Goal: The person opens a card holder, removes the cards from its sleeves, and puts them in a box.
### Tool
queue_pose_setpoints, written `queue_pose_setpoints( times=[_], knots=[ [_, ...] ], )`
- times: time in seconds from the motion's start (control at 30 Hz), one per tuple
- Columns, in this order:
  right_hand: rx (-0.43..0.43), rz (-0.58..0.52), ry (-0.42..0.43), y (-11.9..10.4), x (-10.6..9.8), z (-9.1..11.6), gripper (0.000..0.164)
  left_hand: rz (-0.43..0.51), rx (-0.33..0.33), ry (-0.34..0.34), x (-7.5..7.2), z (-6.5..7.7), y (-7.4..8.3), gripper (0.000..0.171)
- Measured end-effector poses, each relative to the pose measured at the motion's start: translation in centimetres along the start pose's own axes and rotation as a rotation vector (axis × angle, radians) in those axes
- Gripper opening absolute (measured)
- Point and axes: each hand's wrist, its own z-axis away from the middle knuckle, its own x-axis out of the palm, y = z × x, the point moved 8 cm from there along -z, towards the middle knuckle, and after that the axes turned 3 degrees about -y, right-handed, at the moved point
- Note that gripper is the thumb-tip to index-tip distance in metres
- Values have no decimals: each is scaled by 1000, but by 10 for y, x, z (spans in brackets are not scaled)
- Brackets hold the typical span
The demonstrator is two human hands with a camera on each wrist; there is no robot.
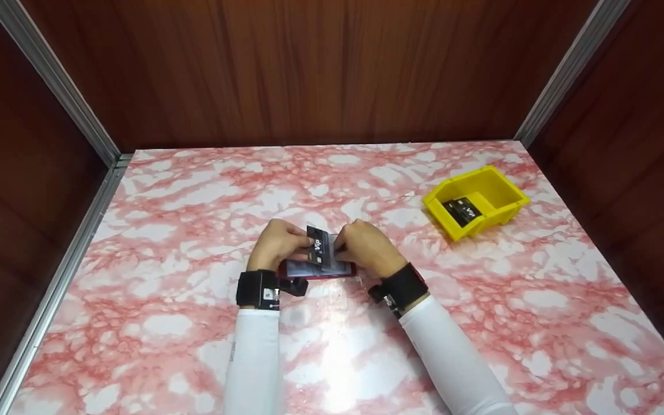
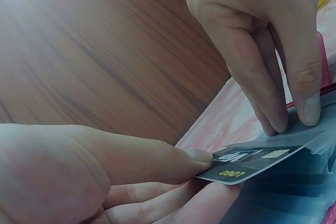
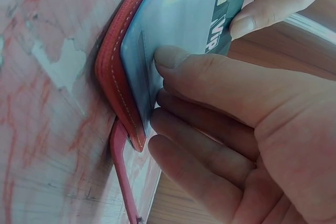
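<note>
A black card (image 1: 319, 245) marked "VIP" is pinched between the thumb and fingers of my left hand (image 1: 277, 245). In the right wrist view the far part of this card (image 3: 231, 17) sticks out from a clear plastic sleeve (image 3: 181, 19). My right hand (image 1: 369, 248) pinches that sleeve near its edge with thumb and fingertips. The sleeve belongs to a red card wallet (image 3: 113, 69) with white stitching, lying opened on the table under both hands. A red strap (image 3: 119, 156) trails from the wallet. Both hands hide parts of the wallet in the head view.
A yellow bin (image 1: 493, 187) stands to the right, with black VIP cards (image 1: 463, 211) inside near its low front. The table (image 1: 193, 323) has a red and white marbled top. Dark wood panels (image 1: 320, 69) with metal corner posts enclose its back and sides.
</note>
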Motion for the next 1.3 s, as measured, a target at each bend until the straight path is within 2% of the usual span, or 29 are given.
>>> queue_pose_setpoints(
  times=[0.23, 0.53, 0.7, 0.87, 1.07, 1.3],
  knots=[
    [18, -13, -6, 1, 1, 0, 5, -1, 0, 7, -3, 0, -1, 29],
    [-10, 3, 19, -2, -3, -1, 4, 15, 6, 0, -7, 1, 0, 28],
    [-13, 10, 19, -2, -4, -1, 4, -6, 9, -7, -12, 1, 1, 27],
    [-14, 2, 16, -1, -4, 0, 4, 20, 23, -15, -17, 3, 0, 28],
    [-11, -1, 15, -1, -2, 1, 5, 54, 32, 6, -23, 6, 0, 29],
    [10, -1, 2, 0, -1, 1, 10, 78, 65, 5, -21, 6, 3, 32]
  ],
)
